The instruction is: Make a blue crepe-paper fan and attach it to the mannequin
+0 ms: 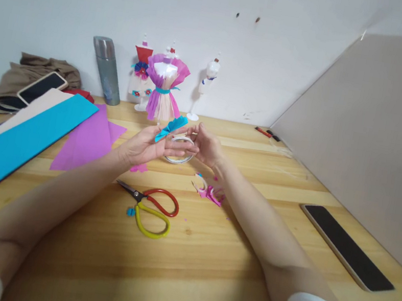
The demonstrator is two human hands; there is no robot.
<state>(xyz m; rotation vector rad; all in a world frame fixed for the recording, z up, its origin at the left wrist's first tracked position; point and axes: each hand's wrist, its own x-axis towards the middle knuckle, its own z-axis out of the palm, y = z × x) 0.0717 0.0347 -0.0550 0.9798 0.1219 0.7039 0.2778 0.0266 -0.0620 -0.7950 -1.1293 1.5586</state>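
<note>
"What crowded the hands?"
"Scissors (138, 195) lay on the near side; a paper-dressed mannequin (163, 87) stood beyond."
"Any room?"
"Bare tabletop (276, 184) stretched rightward to a phone (347, 247)."
"And the blue paper (172, 128)?"
"Pleated, fanned, pinched in the left hand (143, 146) near a white ring (178, 161). The right hand's (205, 146) grip, I couldn't tell."

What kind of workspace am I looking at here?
Probably a craft corner for making paper doll dresses: small dress forms in paper-like outfits stand by the wall, red-and-yellow scissors lie on the wooden table, and coloured sheets are stacked at the left.
</note>
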